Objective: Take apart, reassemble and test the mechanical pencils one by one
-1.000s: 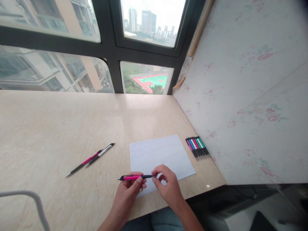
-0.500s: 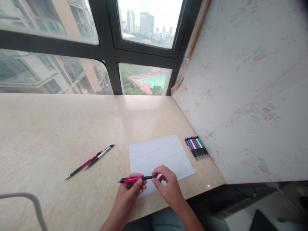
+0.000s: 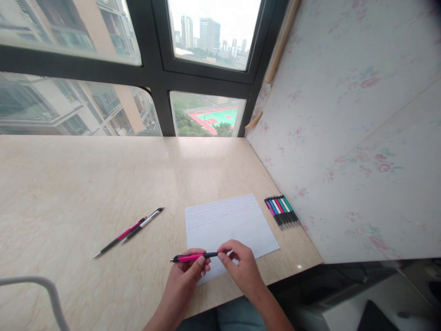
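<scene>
A pink and black pen point(image 3: 188, 258) lies level between my hands, above the near part of a white sheet of paper point(image 3: 230, 225). My left hand point(image 3: 188, 273) is closed around its pink barrel, thumb along the side. With thumb and forefinger, my right hand point(image 3: 239, 264) pinches the tip end of the black grip; the tip itself is hidden by the fingers. Rows of small handwriting fill the upper part of the sheet. To the left, a pink and black pen point(image 3: 131, 230) and a white and black pen point(image 3: 146, 223) lie side by side.
Several pens point(image 3: 280, 211) in mixed colours lie in a row right of the paper, near the flowered wall point(image 3: 344, 151). A grey cable point(image 3: 44, 281) curves over the left front of the marble-patterned tabletop point(image 3: 86, 184). Dark-framed windows point(image 3: 203, 78) stand behind.
My right hand's fingers have shifted slightly at the pen's tip end, covering it a little more. My left hand and the pen have hardly moved.
</scene>
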### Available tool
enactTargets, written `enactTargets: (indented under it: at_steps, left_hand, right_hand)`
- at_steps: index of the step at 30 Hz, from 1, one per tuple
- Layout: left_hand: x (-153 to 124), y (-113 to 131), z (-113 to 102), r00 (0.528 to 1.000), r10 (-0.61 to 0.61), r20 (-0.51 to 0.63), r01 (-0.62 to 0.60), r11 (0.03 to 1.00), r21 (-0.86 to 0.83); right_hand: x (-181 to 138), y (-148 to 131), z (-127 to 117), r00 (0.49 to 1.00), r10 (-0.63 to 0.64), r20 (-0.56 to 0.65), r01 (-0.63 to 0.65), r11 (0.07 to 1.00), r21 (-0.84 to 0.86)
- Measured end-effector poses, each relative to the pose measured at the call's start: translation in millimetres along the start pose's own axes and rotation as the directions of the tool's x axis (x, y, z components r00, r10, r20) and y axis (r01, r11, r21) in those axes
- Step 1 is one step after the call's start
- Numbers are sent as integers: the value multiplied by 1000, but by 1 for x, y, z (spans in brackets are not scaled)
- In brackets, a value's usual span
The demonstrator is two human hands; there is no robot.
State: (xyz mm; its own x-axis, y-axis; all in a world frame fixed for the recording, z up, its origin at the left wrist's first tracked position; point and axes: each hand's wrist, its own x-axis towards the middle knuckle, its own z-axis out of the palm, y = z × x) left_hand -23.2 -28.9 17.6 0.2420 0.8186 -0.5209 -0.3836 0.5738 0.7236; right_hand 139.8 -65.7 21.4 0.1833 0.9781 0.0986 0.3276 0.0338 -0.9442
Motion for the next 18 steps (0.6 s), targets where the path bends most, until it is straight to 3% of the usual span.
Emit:
enactTargets:
  at_steps: [9, 18]
  left_hand:
    - [4, -1, -3, 1000, -16, -5, 16, 1000, 4]
    - [8, -5, -7, 1000, -9, 1, 9, 999, 33]
  right_hand:
    - [3, -10, -1, 997, -74, -7, 74, 997, 6]
    - [1, -8, -2, 1000, -2, -3, 2, 1000, -4]
